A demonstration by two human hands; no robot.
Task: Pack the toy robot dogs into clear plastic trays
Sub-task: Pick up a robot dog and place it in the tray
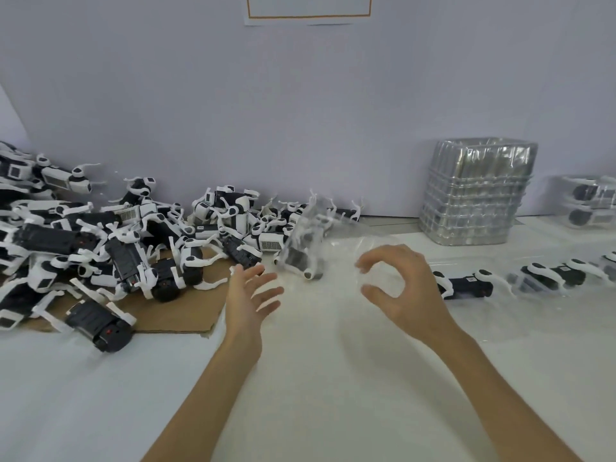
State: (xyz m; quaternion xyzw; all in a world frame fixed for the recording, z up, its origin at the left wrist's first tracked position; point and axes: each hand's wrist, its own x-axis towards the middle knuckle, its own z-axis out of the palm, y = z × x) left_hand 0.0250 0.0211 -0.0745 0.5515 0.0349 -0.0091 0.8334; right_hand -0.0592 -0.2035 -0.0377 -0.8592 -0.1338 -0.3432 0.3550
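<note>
As the head camera saw it: one view only, looking down over a white table (316,378) towards a pale wall.
Left hand (251,295): fingers straight and spread, palm facing in, holding nothing.
Right hand (396,288): fingers bent in a loose C, with the thumb and forefinger apart. Blurred clear film lay by the fingertips, and I could not tell whether they gripped it.
Task's thing: a toy robot dog (300,258) inside a blurred clear plastic tray (308,211), standing tipped between the two hands and seemingly touched by neither.
Key relation: the dog lay at 1 o'clock from the left fingertips and at 10 o'clock from the right ones. Its long axis ran roughly 6 to 12, with the top leaning towards 1. The left hand looked slightly nearer.
Supply: a pile of toy robot dogs (116,248) at 9 o'clock, partly on a cardboard sheet (186,315).
Trays: a stack of clear trays (476,195) at 2 o'clock, against the wall.
Right edge: two more dogs (466,285) lay lengthwise at 3 o'clock, with filled trays (593,201) beyond them.
Likely next need: steady the tipped tray with both hands before it rolls.
</note>
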